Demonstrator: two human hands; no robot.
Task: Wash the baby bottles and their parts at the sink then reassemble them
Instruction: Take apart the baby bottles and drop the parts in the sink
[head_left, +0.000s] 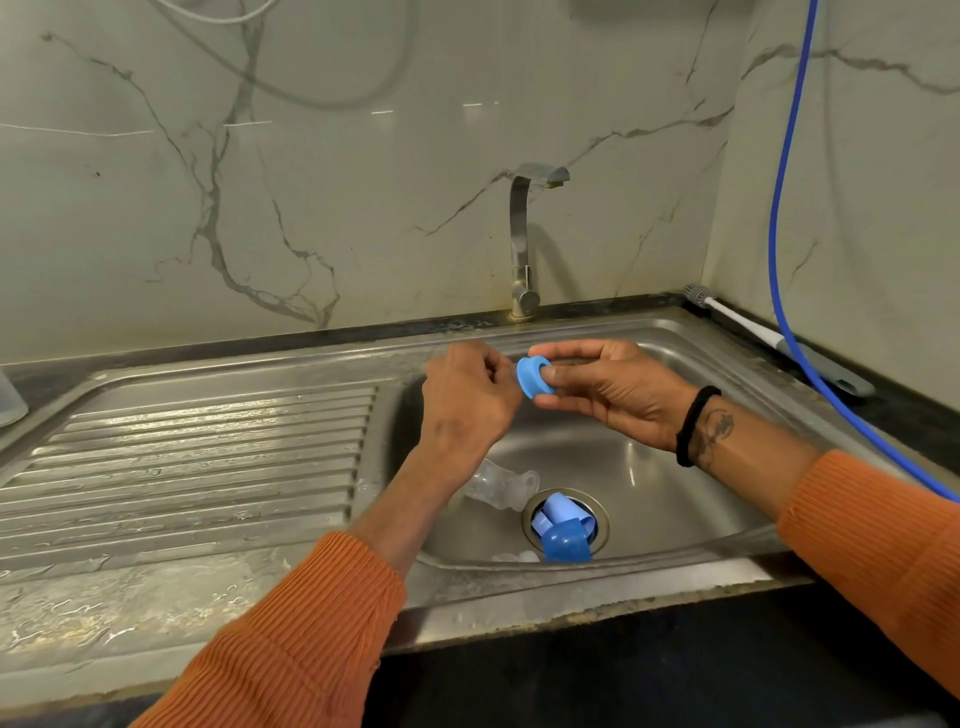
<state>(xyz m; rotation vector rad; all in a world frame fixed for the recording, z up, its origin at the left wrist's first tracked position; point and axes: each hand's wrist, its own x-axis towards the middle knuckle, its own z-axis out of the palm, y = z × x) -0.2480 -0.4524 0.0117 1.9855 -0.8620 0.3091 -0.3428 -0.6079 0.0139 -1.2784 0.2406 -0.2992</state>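
My right hand (613, 387) pinched the light, stiff, probably wet-slick blue collar ring (534, 375) by its rim, while my left hand (470, 400) curled at its far side, grip hidden.

Head view, looking forward and down, close over the sink (727, 358)

A blue ring (533, 375) is seen, and more blue parts (563, 527) beside a clear bottle (498, 484) in the steel-grey sink (675, 493). Orange ribbed sleeves (291, 639) and a black wristband (693, 425) are worn. The wall (311, 182) is pale with grey marble veins, crossed by a blue hose (779, 208); a white-and-grey brush (753, 327) is shown on the black tabletop (914, 415).
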